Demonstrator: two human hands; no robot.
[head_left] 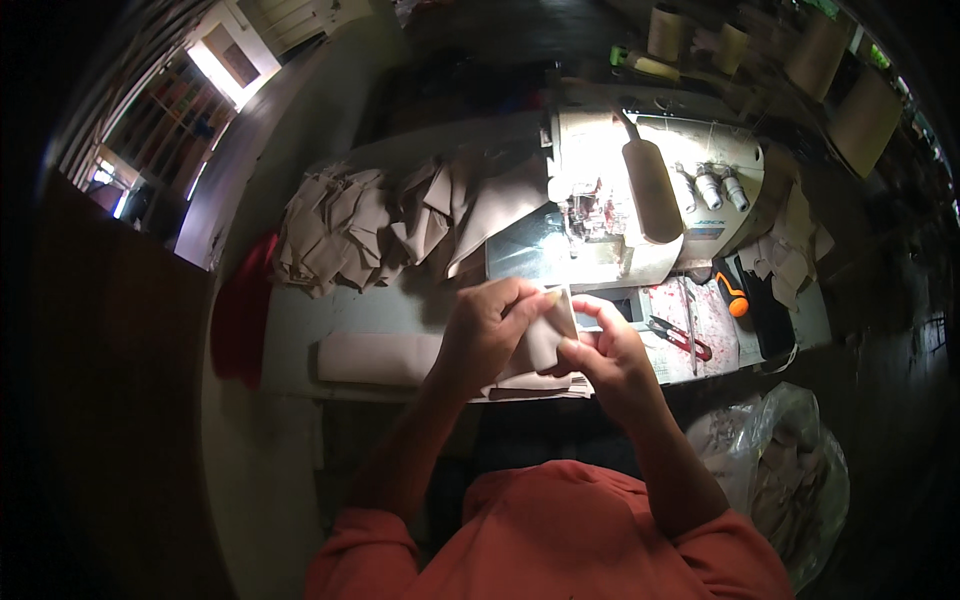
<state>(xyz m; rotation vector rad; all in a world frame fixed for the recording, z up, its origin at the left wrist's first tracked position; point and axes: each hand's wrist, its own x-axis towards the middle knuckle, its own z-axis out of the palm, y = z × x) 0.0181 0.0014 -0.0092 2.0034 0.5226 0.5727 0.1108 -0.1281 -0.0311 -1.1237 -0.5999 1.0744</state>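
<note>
Both hands hold a folded piece of beige fabric point(546, 342) above the front edge of the sewing table. My left hand point(490, 325) pinches its upper left side, thumb on top. At its right edge my right hand point(612, 350) grips the cloth between thumb and fingers. Beneath and to the left lies a flat stack of beige fabric pieces point(375, 357), partly covered by my left hand. Just beyond the hands stands a white sewing machine point(620, 262), brightly lit around its needle area, where details wash out in the glare.
A heap of crumpled beige pieces point(335, 230) lies at the back left, beside a red object point(245, 310). Red-handled thread snips point(682, 338), an orange-and-black tool point(733, 293) and a dark phone-like slab point(767, 315) lie right. A clear plastic bag of scraps point(790, 460) stands lower right.
</note>
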